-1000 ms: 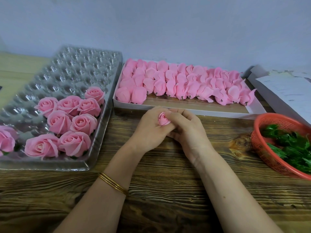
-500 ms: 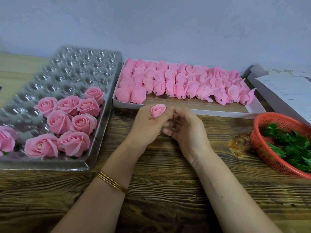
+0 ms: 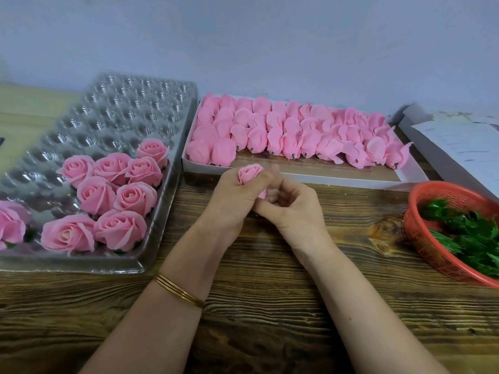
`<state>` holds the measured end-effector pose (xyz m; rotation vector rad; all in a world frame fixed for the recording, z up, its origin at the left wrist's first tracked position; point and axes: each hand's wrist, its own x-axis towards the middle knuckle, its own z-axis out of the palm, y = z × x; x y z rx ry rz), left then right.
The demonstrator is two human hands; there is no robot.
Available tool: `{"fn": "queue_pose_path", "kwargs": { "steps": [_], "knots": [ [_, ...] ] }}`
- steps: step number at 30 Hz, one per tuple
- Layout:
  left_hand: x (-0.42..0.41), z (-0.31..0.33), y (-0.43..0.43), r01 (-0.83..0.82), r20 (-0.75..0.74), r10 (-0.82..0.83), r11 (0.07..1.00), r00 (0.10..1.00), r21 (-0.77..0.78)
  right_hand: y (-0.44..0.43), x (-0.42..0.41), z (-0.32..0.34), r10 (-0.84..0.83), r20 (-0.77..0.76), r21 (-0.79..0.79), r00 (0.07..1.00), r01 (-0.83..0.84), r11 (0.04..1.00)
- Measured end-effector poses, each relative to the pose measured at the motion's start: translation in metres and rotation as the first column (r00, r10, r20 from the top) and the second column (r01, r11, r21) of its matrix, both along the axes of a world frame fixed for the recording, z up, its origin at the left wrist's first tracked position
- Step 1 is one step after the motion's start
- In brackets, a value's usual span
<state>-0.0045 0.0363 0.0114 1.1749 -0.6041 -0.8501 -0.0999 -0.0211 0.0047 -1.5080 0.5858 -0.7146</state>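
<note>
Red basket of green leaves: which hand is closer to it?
Right. The right hand lies left of the red basket, over bare wood; the left hand, gripping a pink rosebud, is farther left, beyond it.

Dark, grainy wooden counter (image 3: 270, 306) fills the lower frame. At left sits a clear plastic tray (image 3: 129, 103), pink roses in its near cups. Upper centre, just beside it, is a shallow white box (image 3: 337, 182) of pink buds. At right is a red basket (image 3: 421, 238) of green leaves, with papers (image 3: 459, 147) behind it.
</note>
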Motion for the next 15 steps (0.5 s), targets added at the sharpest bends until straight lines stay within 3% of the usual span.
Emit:
{"fn": "queue_pose_path", "kwargs": {
  "steps": [5,9,15],
  "knots": [
    [0.005,0.003,0.006,0.150,0.024,-0.151,0.989,0.988,0.014,-0.001,-0.003,0.002,0.023,-0.010,0.029,1.000,-0.022,0.999],
    [0.010,0.008,0.012,0.275,-0.006,-0.276,0.961,0.961,-0.005,-0.004,-0.005,0.003,0.053,0.009,0.154,0.999,-0.054,0.987],
    [0.017,0.011,0.015,0.371,-0.238,-0.385,0.923,0.892,-0.106,-0.007,-0.004,0.007,0.084,0.030,0.290,0.996,-0.089,0.953]
  ]
}}
